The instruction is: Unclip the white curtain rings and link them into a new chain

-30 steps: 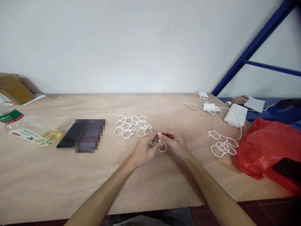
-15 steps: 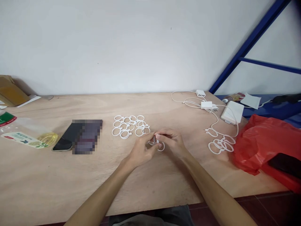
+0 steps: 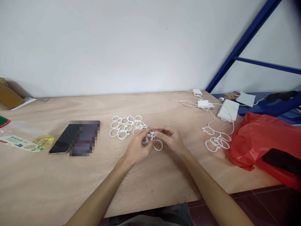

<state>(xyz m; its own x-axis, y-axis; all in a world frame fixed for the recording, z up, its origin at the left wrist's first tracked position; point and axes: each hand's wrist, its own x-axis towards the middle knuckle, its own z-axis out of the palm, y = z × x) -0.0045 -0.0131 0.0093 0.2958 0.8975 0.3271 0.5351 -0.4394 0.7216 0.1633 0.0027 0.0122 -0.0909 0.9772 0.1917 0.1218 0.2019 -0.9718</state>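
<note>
Close together above the wooden table [image 3: 150,185], both my hands work on a few white curtain rings [image 3: 162,146] with small knobs. My left hand [image 3: 137,150] is closed around them, thumb below and fingers above. The thumb and fingers of my right hand [image 3: 172,139] pinch at the knob end, partly hiding the contact. One ring hangs down between the hands, its loop fully visible. Just beyond my left hand lies a group of similar white rings [image 3: 127,127]. Another small pile of rings [image 3: 217,143] rests to the right.
At the left are a phone [image 3: 63,139], a pixelated dark object [image 3: 86,138] and a clear labelled bag [image 3: 21,142]. White cables with an adapter [image 3: 203,104] and a white box [image 3: 228,110] lie at the right rear, near a red plastic bag [image 3: 270,138].
The held rings have shifted in my fingers, and one loop now hangs more openly below my right fingertips. My right fingers have spread slightly. The view has turned a little to the right.
</note>
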